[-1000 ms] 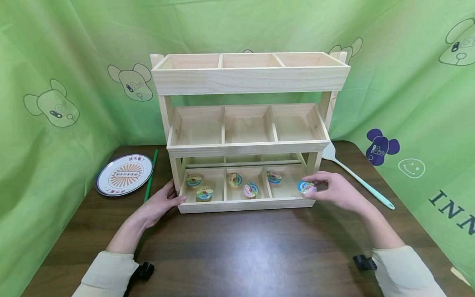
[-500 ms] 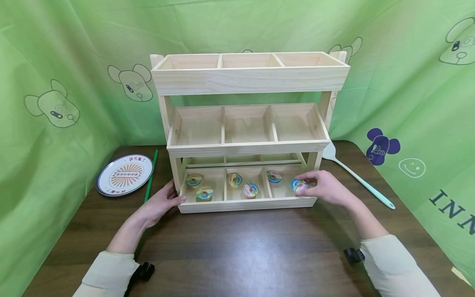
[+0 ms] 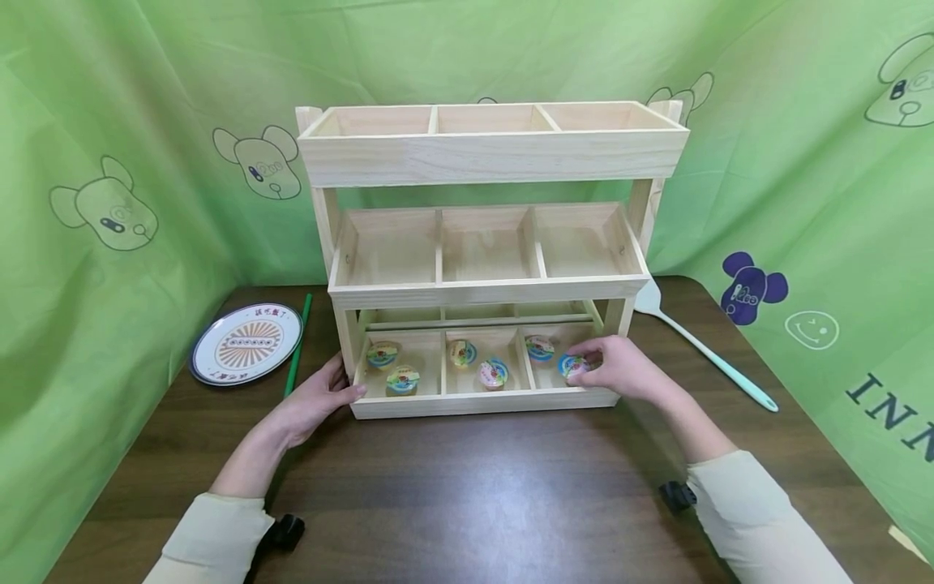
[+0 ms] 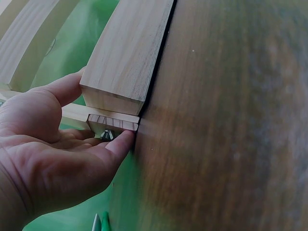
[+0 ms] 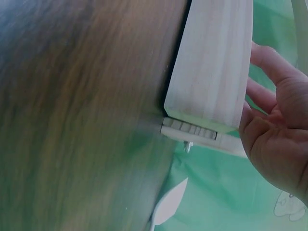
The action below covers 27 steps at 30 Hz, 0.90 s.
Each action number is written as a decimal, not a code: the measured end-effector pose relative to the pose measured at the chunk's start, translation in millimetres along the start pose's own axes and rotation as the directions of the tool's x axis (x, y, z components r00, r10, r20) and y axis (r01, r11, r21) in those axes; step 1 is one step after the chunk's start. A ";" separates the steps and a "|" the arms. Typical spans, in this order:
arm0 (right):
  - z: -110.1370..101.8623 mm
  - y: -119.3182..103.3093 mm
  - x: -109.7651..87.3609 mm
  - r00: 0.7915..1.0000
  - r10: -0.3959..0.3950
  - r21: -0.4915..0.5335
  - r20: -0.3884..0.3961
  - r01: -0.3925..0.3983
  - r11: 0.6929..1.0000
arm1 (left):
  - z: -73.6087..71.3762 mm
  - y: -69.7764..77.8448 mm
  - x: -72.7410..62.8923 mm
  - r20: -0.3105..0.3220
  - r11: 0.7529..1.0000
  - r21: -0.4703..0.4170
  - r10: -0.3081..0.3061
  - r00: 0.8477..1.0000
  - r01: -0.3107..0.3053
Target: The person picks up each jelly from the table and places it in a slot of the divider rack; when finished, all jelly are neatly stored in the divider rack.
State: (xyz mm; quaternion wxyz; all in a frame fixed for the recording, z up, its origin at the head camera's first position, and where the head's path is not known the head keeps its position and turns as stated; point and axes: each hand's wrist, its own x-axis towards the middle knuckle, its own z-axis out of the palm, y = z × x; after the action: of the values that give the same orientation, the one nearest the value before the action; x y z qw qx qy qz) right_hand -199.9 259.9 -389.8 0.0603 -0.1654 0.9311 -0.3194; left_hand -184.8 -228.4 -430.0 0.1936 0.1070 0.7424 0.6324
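A three-tier wooden rack [image 3: 489,158] stands on the table, each tier split into three compartments. My left hand [image 3: 317,400] grips the left front corner of the bottom tier [image 3: 481,405], thumb at the top edge and fingers round the side, as the left wrist view shows. Inside the bottom right compartment, my right hand [image 3: 622,369] pinches a small jelly cup [image 3: 571,366] with a blue and pink lid. Another jelly cup [image 3: 540,349] sits close to its left. The right wrist view shows the hand reaching over the tier's front board [image 5: 211,62], which hides the cup.
Two jelly cups [image 3: 402,380] lie in the bottom left compartment and two jelly cups [image 3: 492,374] in the middle one. A round plate [image 3: 246,345] and a green stick [image 3: 296,349] lie left of the rack. A pale spatula [image 3: 715,357] lies to its right.
My right hand has moved left with the jelly cup, from the right end of the bottom tier towards the other cup in that compartment. The left hand has stayed in place.
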 end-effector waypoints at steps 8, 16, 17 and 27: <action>7.8 -3.9 5.1 1.000 0.017 -0.020 0.017 -0.017 1.000 | 0.9 -1.9 -1.0 -0.004 1.000 -0.003 0.001 1.000 -0.001; 6.6 -7.9 4.4 0.999 0.031 -0.056 0.017 -0.030 0.998 | -0.3 2.8 -1.6 -0.012 0.999 0.034 0.000 1.000 0.001; 5.7 -8.8 3.5 0.999 0.035 -0.060 0.008 -0.034 0.998 | -0.9 3.9 -1.3 -0.018 0.998 0.059 -0.001 1.000 0.002; -6.9 -45.2 -4.7 0.984 -0.081 -0.082 -0.157 0.069 0.994 | 2.8 47.2 -19.2 -0.165 0.797 0.591 -0.033 0.986 0.125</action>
State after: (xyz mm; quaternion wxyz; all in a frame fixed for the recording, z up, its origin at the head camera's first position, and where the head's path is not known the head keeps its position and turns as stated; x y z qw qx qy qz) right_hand -184.8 232.0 -356.6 -0.0332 -0.1762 0.9376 -0.2978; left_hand -170.4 -225.3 -381.2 0.1214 0.0850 0.9201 0.3625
